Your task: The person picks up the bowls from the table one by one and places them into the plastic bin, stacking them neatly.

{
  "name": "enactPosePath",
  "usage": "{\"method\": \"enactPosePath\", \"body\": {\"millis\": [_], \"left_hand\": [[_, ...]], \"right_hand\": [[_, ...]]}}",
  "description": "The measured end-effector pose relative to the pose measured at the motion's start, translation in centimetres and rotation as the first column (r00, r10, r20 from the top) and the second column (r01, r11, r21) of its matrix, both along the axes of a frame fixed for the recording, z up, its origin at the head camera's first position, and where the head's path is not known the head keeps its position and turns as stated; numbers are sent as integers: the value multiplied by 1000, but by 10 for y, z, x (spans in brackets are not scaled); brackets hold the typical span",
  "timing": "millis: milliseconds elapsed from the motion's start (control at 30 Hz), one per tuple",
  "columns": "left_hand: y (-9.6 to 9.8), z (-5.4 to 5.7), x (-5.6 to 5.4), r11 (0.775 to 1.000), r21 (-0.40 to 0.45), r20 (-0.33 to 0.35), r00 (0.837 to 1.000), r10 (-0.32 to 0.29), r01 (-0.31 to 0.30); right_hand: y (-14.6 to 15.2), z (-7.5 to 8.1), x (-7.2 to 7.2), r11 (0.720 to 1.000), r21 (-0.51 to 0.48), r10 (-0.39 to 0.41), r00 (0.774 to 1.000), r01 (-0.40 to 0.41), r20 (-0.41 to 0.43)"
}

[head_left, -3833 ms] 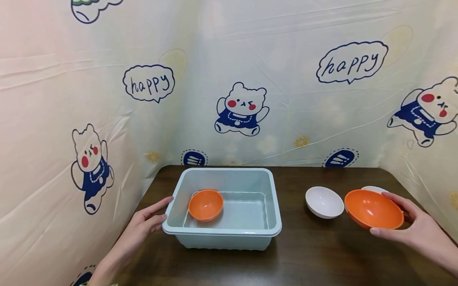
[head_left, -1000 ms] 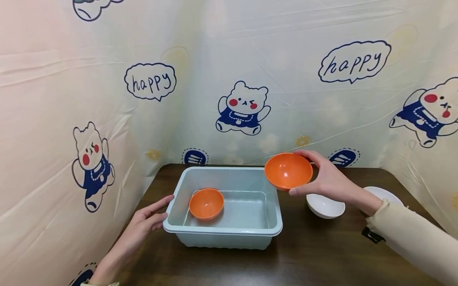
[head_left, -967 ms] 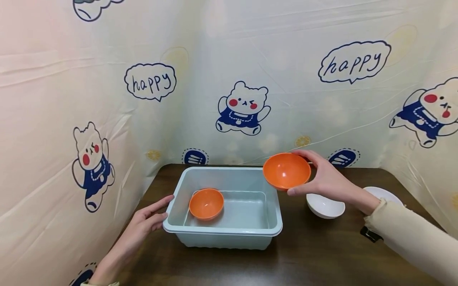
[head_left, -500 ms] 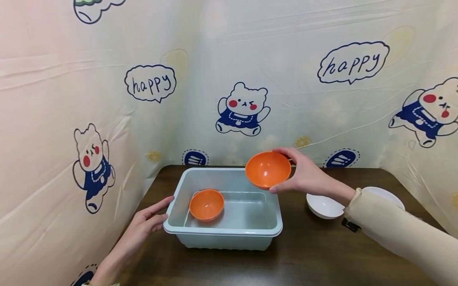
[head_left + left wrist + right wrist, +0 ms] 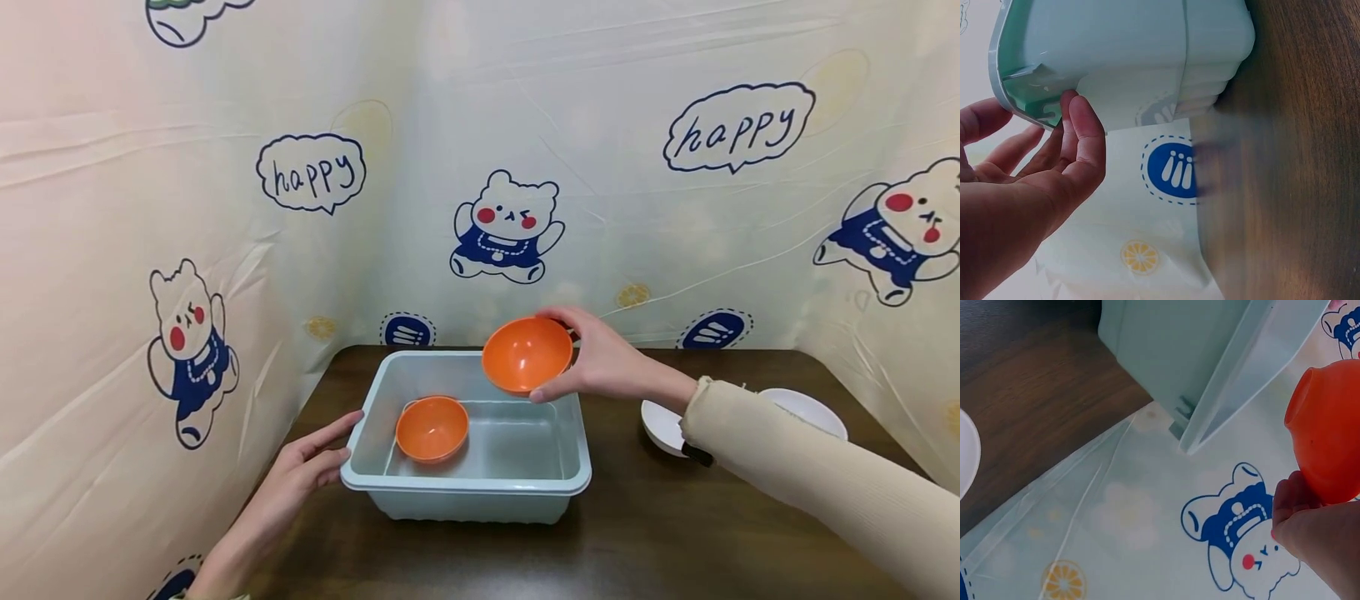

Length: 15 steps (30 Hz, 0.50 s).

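My right hand (image 5: 600, 358) grips an orange bowl (image 5: 527, 357) by its right side, thumb at the near rim. The bowl is held tilted above the right half of a pale blue plastic tub (image 5: 465, 484); in the right wrist view this orange bowl (image 5: 1329, 437) appears from outside, with its base visible. A second orange bowl (image 5: 432, 429) sits inside the tub on the left. My left hand (image 5: 300, 467) touches the tub's left rim from outside with relaxed fingers; the left wrist view shows these fingertips (image 5: 1087, 115) against the wall below the rim.
To the right of the tub a white bowl (image 5: 663, 427) stands on the dark wooden table (image 5: 637, 533), partly hidden by my right sleeve. Another white dish (image 5: 810, 410) lies farther right, also partly covered. A printed cloth (image 5: 510, 125) surrounds the table at the back and sides.
My right hand has carried the orange bowl from the table's right side leftward to above the tub. The left hand and the tub have stayed in place.
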<state>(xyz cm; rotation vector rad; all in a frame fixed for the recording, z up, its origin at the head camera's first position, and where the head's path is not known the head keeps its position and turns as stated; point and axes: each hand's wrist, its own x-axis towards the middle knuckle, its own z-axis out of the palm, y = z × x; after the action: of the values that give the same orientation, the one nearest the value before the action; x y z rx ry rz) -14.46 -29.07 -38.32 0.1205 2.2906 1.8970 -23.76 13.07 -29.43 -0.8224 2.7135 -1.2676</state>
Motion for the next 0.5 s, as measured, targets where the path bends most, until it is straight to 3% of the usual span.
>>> {"method": "enactPosePath", "body": {"millis": [500], "left_hand": [[0,1,-1,1000,9,-27,1000,-6,6]], "right_hand": [[-43,-5,-13,996,39,85,996,-86,16]]}}
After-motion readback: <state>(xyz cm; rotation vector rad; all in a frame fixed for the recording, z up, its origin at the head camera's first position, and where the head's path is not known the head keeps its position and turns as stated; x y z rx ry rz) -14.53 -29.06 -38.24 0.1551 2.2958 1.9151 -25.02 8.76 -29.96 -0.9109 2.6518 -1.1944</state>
